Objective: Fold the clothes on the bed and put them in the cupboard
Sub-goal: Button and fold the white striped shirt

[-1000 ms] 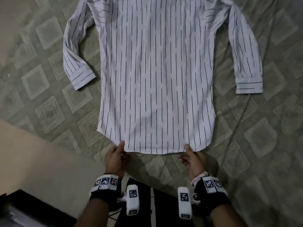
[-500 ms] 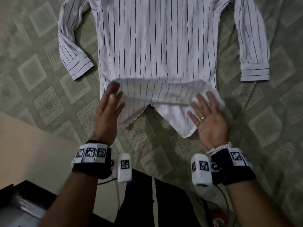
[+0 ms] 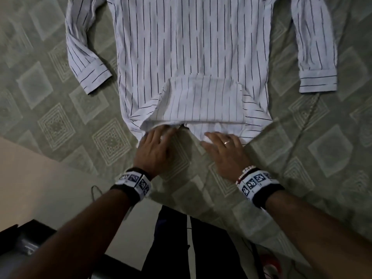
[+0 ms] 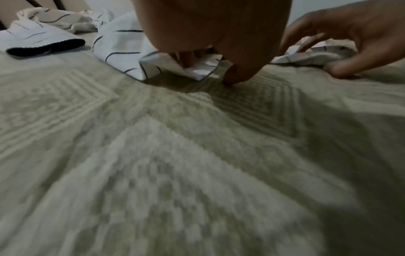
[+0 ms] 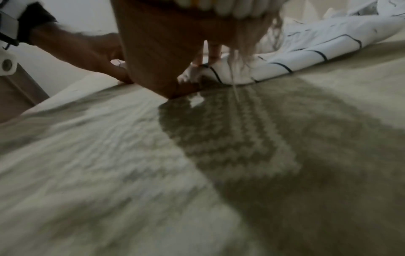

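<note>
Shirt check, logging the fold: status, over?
Left hand and right hand grip the shirt at the near edge. Back hem flipped up, sleeves spread flat. Nothing in the way.

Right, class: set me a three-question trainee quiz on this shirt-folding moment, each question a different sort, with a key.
1. True or false: both sleeves of the striped shirt lie folded across its back.
2. Multiple choice: the left hand and right hand rest at the shirt's A) collar B) near hem C) cuffs.
3. Fill in: the shirt lies on a patterned green ____.

Key: 1 false, the sleeves lie spread out to either side; 2 B; 3 bedspread.
</note>
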